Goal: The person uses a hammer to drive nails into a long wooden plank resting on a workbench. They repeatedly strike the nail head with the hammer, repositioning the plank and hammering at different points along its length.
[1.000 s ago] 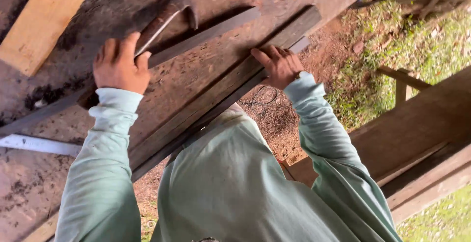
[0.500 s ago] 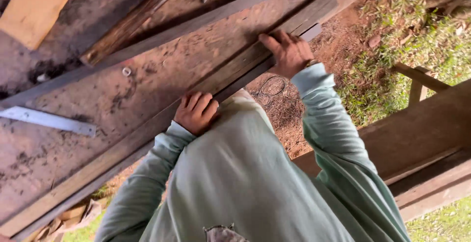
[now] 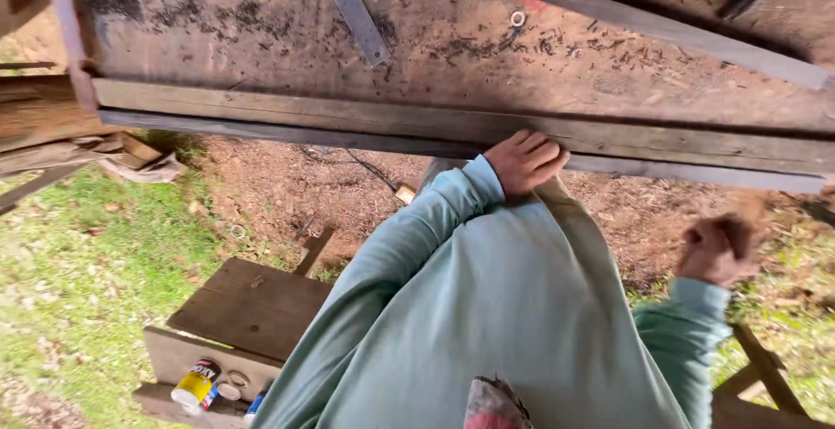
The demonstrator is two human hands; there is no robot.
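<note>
Head view, looking down past the person's pale green long-sleeved top.

Left hand (image 3: 524, 161) rests on the near edge of the workbench (image 3: 261, 38), fingers curled over a long grey wooden batten (image 3: 287, 114) that runs along that edge. Hand is half-closed, knuckles up, pressing on the batten rather than wrapped round it. A second, darker strip sits just under the batten along the same edge.

Right hand (image 3: 715, 251) is off the bench, well apart from it, out over bare dirt near the bench's right end. It's blurred; fingers look curled to a loose fist, nothing visible in it, but can't tell for sure.

Bench top: worn brown board, scattered w/ dark specks and debris. A flat grey metal strip (image 3: 352, 10) lies tilted near the far-middle part. A small metal ring (image 3: 517, 19) lies just right of it, among the specks. Another long timber (image 3: 661, 33) crosses diagonally toward the far right corner.

Below the bench's near edge: reddish dirt, a thin cable, grass at left. A low wooden step-stool or crate (image 3: 252, 307) stands on the ground, lower left, w/ a yellow-and-black can (image 3: 197, 384) on its lower ledge. Scrap wood lies at the bench's left end.
</note>
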